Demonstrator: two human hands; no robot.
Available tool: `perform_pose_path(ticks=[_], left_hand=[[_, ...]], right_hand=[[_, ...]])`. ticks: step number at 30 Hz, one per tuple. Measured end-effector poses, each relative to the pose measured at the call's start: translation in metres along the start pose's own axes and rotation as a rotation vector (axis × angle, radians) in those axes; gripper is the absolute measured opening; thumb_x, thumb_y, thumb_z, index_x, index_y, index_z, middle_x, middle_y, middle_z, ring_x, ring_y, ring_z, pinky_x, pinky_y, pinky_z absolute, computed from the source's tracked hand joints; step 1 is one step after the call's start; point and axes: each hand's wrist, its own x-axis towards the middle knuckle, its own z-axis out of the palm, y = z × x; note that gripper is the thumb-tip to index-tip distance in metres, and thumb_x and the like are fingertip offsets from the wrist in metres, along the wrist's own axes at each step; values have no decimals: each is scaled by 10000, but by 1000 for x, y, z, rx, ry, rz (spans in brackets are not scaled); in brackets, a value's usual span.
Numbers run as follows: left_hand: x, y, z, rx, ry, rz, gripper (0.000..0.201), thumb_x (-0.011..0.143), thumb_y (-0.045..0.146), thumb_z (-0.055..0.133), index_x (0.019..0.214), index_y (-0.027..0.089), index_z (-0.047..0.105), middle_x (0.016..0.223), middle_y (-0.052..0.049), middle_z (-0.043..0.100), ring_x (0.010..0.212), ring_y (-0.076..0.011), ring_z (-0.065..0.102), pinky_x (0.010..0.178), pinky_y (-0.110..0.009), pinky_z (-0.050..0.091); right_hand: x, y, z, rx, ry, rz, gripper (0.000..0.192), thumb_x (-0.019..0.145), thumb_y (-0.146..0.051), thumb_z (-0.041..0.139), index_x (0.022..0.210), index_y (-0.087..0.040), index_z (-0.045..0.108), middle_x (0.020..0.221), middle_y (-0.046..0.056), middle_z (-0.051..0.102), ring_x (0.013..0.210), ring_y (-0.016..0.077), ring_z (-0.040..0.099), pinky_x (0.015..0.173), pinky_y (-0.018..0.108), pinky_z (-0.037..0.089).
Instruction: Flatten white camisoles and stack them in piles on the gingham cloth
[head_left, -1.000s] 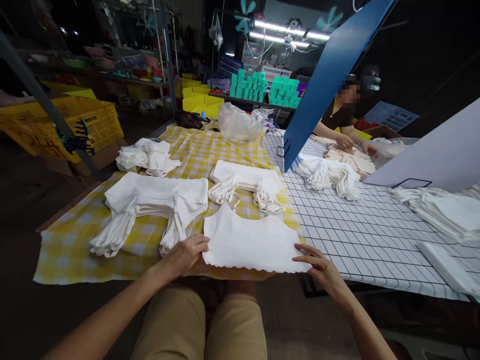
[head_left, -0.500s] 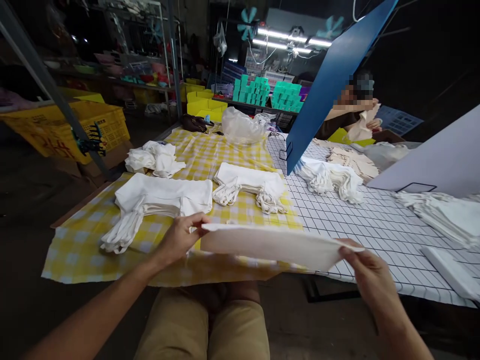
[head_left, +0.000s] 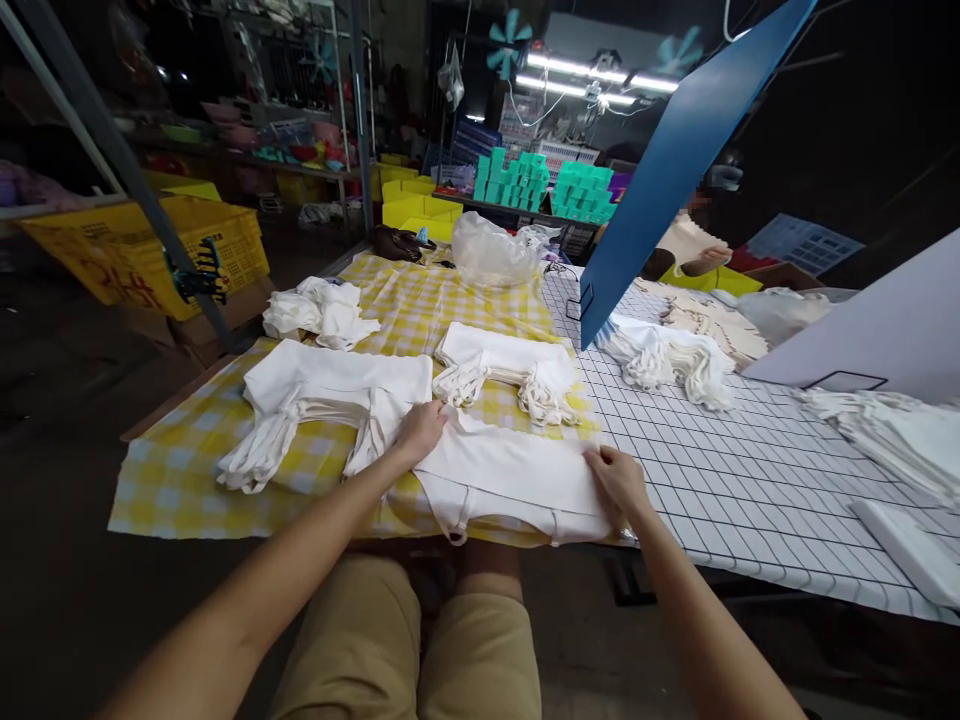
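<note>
A white cropped top (head_left: 510, 475) lies flat on the yellow checked cloth (head_left: 172, 470) at the table's near edge, its straps toward me. My left hand (head_left: 420, 432) presses on its far left corner and my right hand (head_left: 616, 482) rests on its right edge. Just left of my left hand lies a stack of white garments (head_left: 330, 395) with long hanging ends. Beyond the top sits a second stack (head_left: 510, 365) with tangled straps.
A crumpled white pile (head_left: 322, 312) lies at the far left and a clear plastic bag (head_left: 491, 255) at the back. A tilted blue board (head_left: 667, 160) stands over the white gridded surface (head_left: 720, 470). Behind it a co-worker's hands (head_left: 701, 262) handle cloth. Yellow crates (head_left: 150, 250) stand left.
I lifted the top off the cloth, turned it over and laid it down again with its straps toward me. Both hands now lie on it.
</note>
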Motion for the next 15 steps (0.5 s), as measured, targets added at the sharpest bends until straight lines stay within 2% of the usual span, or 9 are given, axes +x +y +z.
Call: perform_pose_path(ticks=[2, 4, 6, 7, 9, 11, 13, 15], left_hand=[[7, 1, 8, 25, 4, -20, 189, 825, 184, 425, 889, 141, 598, 859, -127, 656, 822, -221, 603, 686, -292, 411], [10, 3, 9, 82, 15, -17, 226, 850, 183, 392, 975, 137, 576, 879, -140, 648, 831, -235, 608, 692, -310, 424], [7, 5, 7, 161, 74, 40, 256, 862, 162, 367, 1048, 132, 539, 932, -142, 628, 856, -234, 602, 713, -323, 436], [1, 6, 6, 202, 125, 94, 268, 858, 147, 368, 1079, 129, 520, 974, -143, 611, 884, -234, 591, 739, -331, 438], [-20, 6, 5, 228, 231, 232, 279, 845, 131, 392, 1103, 131, 499, 1041, -135, 575, 936, -229, 564, 789, -339, 434], [-52, 2, 9, 144, 260, 361, 243, 848, 155, 408, 1067, 152, 512, 1015, -100, 572, 911, -202, 562, 786, -314, 440], [-92, -5, 20, -24, 164, 428, 196, 877, 206, 375, 992, 184, 532, 913, -49, 589, 784, -150, 580, 701, -257, 451], [-130, -15, 36, -150, 40, 408, 188, 877, 204, 363, 924, 196, 545, 823, -20, 601, 727, -127, 590, 664, -225, 446]], right_hand=[[6, 5, 11, -27, -23, 49, 300, 670, -342, 537, 430, -210, 415, 408, -16, 437, 444, 119, 370, 489, 275, 273], [11, 6, 15, -28, 0, 105, 240, 674, -337, 524, 485, -210, 447, 457, -5, 456, 483, 132, 374, 524, 291, 275], [11, 4, 15, -14, 41, 137, 150, 666, -334, 533, 618, -192, 525, 561, 16, 503, 546, 149, 408, 566, 304, 294], [9, 2, 14, -2, 65, 140, 164, 667, -335, 533, 711, -178, 552, 628, 30, 523, 582, 157, 426, 587, 309, 307], [-6, -3, 11, 21, 106, 125, 280, 696, -351, 503, 891, -155, 549, 748, 52, 535, 647, 166, 451, 623, 310, 334], [-33, -5, 10, 62, 151, 102, 330, 742, -376, 456, 974, -151, 519, 788, 50, 525, 674, 163, 462, 641, 301, 357], [-70, -5, 12, 142, 203, 76, 308, 771, -403, 443, 952, -164, 515, 746, 25, 508, 663, 157, 466, 633, 290, 370], [-110, -4, 19, 217, 205, 88, 268, 774, -420, 478, 885, -179, 518, 716, 11, 504, 645, 150, 469, 634, 285, 381]])
